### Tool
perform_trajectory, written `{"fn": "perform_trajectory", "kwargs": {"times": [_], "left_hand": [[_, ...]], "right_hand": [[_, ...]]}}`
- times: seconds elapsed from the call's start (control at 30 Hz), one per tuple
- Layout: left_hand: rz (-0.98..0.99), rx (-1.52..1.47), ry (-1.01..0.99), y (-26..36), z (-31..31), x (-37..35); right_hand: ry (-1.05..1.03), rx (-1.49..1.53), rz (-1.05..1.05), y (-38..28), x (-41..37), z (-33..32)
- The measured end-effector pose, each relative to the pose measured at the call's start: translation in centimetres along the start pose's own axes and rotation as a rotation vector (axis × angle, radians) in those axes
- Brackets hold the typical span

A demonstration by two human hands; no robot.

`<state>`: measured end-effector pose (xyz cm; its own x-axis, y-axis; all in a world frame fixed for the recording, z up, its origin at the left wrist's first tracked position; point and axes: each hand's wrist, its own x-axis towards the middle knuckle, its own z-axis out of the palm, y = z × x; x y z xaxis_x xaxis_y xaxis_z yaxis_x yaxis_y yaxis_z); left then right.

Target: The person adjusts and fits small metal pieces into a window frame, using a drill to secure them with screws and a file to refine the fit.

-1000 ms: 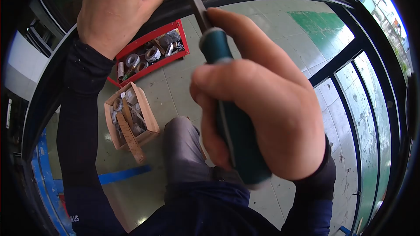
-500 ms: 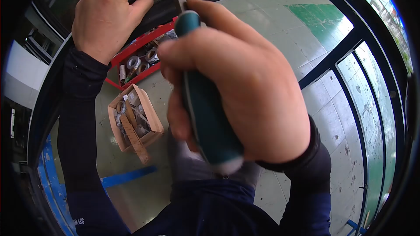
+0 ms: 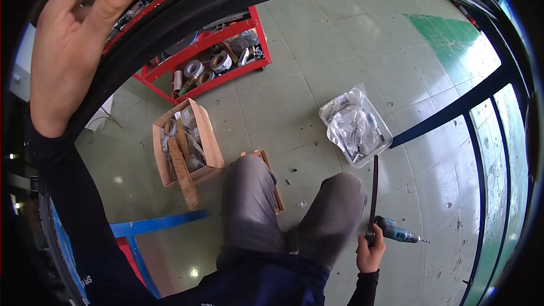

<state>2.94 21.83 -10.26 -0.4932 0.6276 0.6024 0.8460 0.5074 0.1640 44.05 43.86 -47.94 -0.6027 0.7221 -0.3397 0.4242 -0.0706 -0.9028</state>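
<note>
My left hand [image 3: 71, 62] is raised at the upper left beside a curved black frame [image 3: 187, 20]; its thumb is stretched away from the partly cut-off fingers, and I see nothing held. Low on the right, my right hand [image 3: 369, 254] is closed around the dark handle of a long, flat file [image 3: 374, 192], whose blade points away from me toward a clear plastic tub [image 3: 378, 152]. Just beyond that hand, a teal and black cordless drill [image 3: 396, 231] lies on the floor with its bit pointing right. My fingers hide part of the file's handle.
A red tool cart [image 3: 207, 42] holds tape rolls and other items. Near it stands a cardboard box [image 3: 212, 141] with a wooden strip sticking out. Plastic bags fill the tub. Dark frame bars [image 3: 447, 110] cross the right side; a blue metal stand [image 3: 153, 224] is at lower left.
My right hand has dropped from close before the camera down to the lower right with the file. My left hand has come off the frame and moved left. The view has shifted, showing more floor.
</note>
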Motion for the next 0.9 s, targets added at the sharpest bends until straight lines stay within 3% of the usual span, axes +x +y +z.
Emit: {"fn": "perform_trajectory", "kwargs": {"times": [0.17,0.23,0.27,0.3,0.4,0.43,0.63,0.73,0.83,0.9], "left_hand": [[-0.147,0.381,0.004,-0.5,-0.2,-1.0],[-0.176,0.405,0.01,-0.9,-0.4,-1.0],[-0.187,0.414,0.014,-1.1,-0.4,-0.8],[-0.15,0.403,0.067,-0.9,0.0,-0.8],[-0.117,0.411,0.144,-0.5,1.2,-1.3],[-0.149,0.45,0.129,-0.5,0.9,-1.3],[-0.179,0.488,0.147,-0.8,1.0,-1.3],[-0.234,0.483,0.152,-0.8,1.0,-1.3],[-0.254,0.473,0.147,-0.7,1.0,-1.3],[-0.255,0.492,0.137,-0.9,0.8,-1.3]], "right_hand": [[0.184,-0.038,0.34,14.0,-1.2,1.7],[0.222,-0.267,0.147,25.0,-1.5,2.0],[0.246,-0.378,0.051,25.6,-1.2,2.7],[0.185,-0.404,0.233,26.1,-1.3,2.6],[0.199,-0.563,0.29,30.6,-0.1,2.9],[0.155,-0.615,0.404,30.3,0.7,2.7],[0.215,-0.574,0.639,31.8,3.0,2.6],[0.379,-0.792,0.687,29.5,2.9,3.3],[0.316,-0.684,0.614,30.9,4.6,3.3],[0.232,-0.463,0.523,35.3,7.0,3.2]]}}
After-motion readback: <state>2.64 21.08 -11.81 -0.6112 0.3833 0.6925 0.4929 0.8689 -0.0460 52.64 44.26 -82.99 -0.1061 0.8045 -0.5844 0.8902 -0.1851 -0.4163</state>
